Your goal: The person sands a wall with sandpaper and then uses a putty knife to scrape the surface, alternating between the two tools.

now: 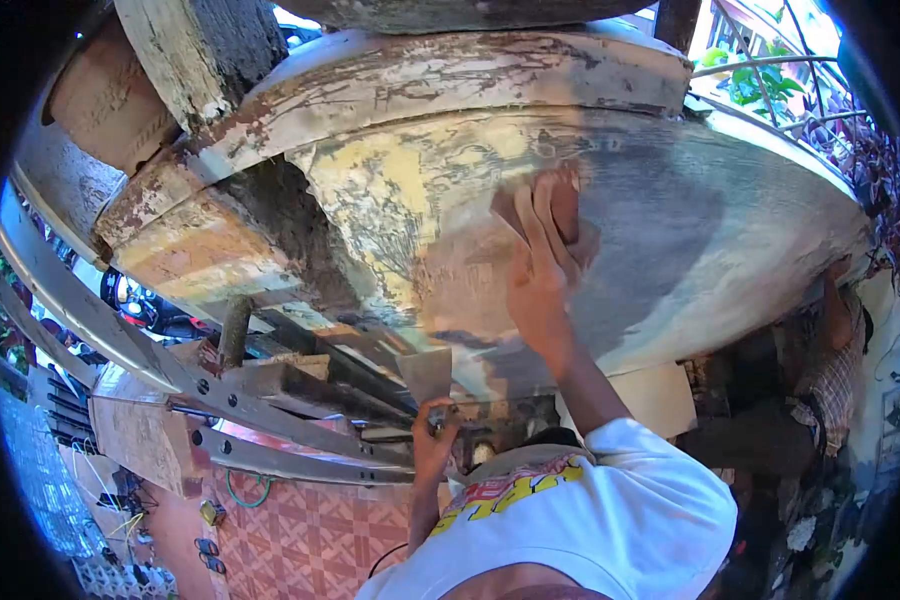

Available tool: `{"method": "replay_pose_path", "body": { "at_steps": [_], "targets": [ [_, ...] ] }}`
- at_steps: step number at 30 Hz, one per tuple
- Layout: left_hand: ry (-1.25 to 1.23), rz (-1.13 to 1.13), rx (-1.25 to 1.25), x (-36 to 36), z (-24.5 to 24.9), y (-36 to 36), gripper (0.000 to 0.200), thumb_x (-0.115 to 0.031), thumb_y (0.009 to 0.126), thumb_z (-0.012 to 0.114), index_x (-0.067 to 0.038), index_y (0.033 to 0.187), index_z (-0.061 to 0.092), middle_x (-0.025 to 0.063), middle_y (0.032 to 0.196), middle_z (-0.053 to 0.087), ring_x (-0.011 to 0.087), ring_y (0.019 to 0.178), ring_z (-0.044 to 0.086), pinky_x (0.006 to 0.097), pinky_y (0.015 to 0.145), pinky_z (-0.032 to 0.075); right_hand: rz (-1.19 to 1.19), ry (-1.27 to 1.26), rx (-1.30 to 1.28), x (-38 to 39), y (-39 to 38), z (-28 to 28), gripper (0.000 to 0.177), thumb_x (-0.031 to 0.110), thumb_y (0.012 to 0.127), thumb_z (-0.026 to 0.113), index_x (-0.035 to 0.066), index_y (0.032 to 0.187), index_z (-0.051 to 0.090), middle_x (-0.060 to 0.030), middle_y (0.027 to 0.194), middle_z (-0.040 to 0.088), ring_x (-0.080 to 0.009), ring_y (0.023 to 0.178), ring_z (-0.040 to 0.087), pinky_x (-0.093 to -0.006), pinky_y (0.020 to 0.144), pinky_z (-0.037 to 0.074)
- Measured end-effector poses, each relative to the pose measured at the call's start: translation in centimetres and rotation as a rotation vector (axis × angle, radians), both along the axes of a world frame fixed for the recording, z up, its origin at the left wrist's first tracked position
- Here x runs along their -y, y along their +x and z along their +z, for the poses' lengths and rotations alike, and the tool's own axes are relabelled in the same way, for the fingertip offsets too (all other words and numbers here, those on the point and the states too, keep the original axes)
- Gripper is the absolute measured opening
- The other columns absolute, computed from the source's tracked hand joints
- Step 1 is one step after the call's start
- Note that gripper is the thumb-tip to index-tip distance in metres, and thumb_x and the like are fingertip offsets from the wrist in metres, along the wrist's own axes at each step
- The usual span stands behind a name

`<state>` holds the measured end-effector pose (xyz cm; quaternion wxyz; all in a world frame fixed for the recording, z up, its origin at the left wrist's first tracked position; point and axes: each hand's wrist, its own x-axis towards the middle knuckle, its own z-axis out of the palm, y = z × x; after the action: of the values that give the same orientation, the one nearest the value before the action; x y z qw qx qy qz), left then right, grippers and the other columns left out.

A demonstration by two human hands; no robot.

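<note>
My right hand point(537, 285) is raised against the underside of a weathered wooden hull point(660, 240). Its fingers press a folded brown sheet of sandpaper point(565, 212) flat on the surface. Around the sheet the hull is patchy: yellowish peeling paint lies to the left, smoother grey to the right. Lower down, my left hand point(435, 440) is closed around the handle of a putty knife point(425, 373). Its wide blade points up, below the hull. The handle is mostly hidden by the fingers.
Another person's arm point(838, 310) reaches up to the hull's right end. Metal rails point(300, 460) and wooden beams point(300, 385) cross at the left. A wooden post point(195, 55) stands upper left. Red patterned tiles point(310, 525) and a pair of sandals point(210, 555) lie below.
</note>
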<state>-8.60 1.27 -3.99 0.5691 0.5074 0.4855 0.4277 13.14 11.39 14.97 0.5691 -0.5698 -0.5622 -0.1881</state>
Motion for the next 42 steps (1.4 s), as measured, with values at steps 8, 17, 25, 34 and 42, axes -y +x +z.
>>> {"method": "replay_pose_path", "body": {
  "at_steps": [8, 17, 25, 34, 42],
  "targets": [
    [0.156, -0.031, 0.016, -1.4, 1.7, 1.0, 0.02, -0.006, 0.085, 0.065, -0.006, 0.104, 0.057, 0.0024, 0.093, 0.058, 0.0076, 0.076, 0.051, 0.0232, 0.065, 0.042, -0.152, 0.041, 0.181, -0.3, 1.8, -1.4, 0.048, 0.001, 0.078, 0.054, 0.013, 0.123, 0.063, -0.0031, 0.129, 0.061, -0.0311, 0.087, 0.051, -0.0435, 0.084, 0.038],
    [0.18, -0.029, -0.043, -1.0, 1.8, 1.4, 0.021, -0.005, 0.082, 0.065, -0.007, 0.102, 0.059, -0.0002, 0.081, 0.055, 0.0043, 0.066, 0.048, 0.0226, 0.058, 0.04, -0.109, 0.056, 0.235, 0.2, 1.9, 0.0, 0.04, 0.004, 0.086, 0.052, 0.01, 0.124, 0.062, -0.0106, 0.133, 0.057, -0.0288, 0.102, 0.056, -0.041, 0.09, 0.036],
    [-0.062, -0.029, 0.021, -0.5, 1.1, 0.7, 0.022, -0.004, 0.085, 0.063, -0.007, 0.105, 0.057, 0.0014, 0.078, 0.055, 0.0066, 0.062, 0.051, 0.0252, 0.054, 0.043, -0.082, 0.001, 0.144, 0.8, 2.6, -1.8, 0.051, -0.002, 0.073, 0.058, 0.012, 0.122, 0.064, -0.0044, 0.129, 0.06, -0.0271, 0.094, 0.05, -0.0394, 0.087, 0.038],
    [-0.04, -0.02, 0.1, 0.3, 4.0, 1.3, 0.024, -0.005, 0.086, 0.065, -0.006, 0.108, 0.054, 0.0023, 0.072, 0.056, 0.0061, 0.04, 0.045, 0.0244, 0.034, 0.035, -0.075, 0.057, 0.168, 0.0, 2.3, -2.3, 0.055, -0.005, 0.07, 0.056, 0.011, 0.121, 0.065, -0.0052, 0.126, 0.062, -0.0252, 0.09, 0.049, -0.0385, 0.085, 0.039],
    [-0.12, -0.012, 0.138, 0.5, 1.9, 0.6, 0.024, -0.005, 0.087, 0.064, -0.007, 0.109, 0.054, 0.0055, 0.082, 0.057, 0.0075, 0.038, 0.044, 0.0252, 0.034, 0.036, -0.065, 0.061, 0.148, 0.4, 2.3, -0.5, 0.059, -0.006, 0.07, 0.055, 0.013, 0.126, 0.062, -0.0026, 0.131, 0.059, -0.0244, 0.1, 0.053, -0.0384, 0.089, 0.036]
  ]
}}
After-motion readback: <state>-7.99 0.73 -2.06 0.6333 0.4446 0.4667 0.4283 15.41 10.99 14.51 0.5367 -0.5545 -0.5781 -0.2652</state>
